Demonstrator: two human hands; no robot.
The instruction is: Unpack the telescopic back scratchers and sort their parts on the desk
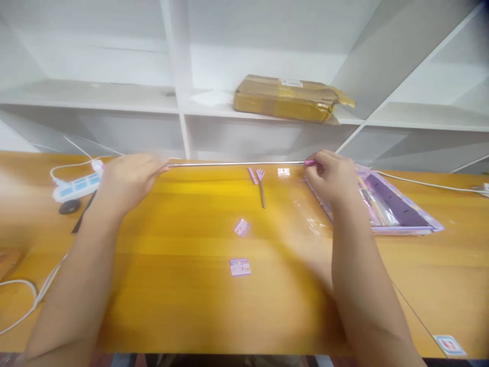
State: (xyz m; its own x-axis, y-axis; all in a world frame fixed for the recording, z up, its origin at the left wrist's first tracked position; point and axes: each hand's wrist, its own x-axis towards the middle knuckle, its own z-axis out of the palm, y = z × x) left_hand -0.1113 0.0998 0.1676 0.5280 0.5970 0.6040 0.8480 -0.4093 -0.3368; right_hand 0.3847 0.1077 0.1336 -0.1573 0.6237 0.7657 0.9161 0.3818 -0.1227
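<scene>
A long thin metal rod (pixel 237 163) stretches level between my two hands above the far part of the desk. My left hand (pixel 132 178) is closed on its left end, somewhat blurred. My right hand (pixel 330 173) pinches the pink piece (pixel 309 162) at its right end. Between the hands, below the rod, lie a small pink claw-shaped scratcher (pixel 262 187) with a dark handle and a short pink stick (pixel 252 176). Two small purple cards (pixel 242 227) lie nearer on the wood, one in front of the other.
A purple tray (pixel 410 214) with wrapped items is right of my right hand, clear plastic (pixel 315 223) beside it. A white power strip (pixel 78 187) and a black mouse-like object (pixel 69 206) are at left. A taped cardboard box (pixel 286 98) sits on the shelf behind.
</scene>
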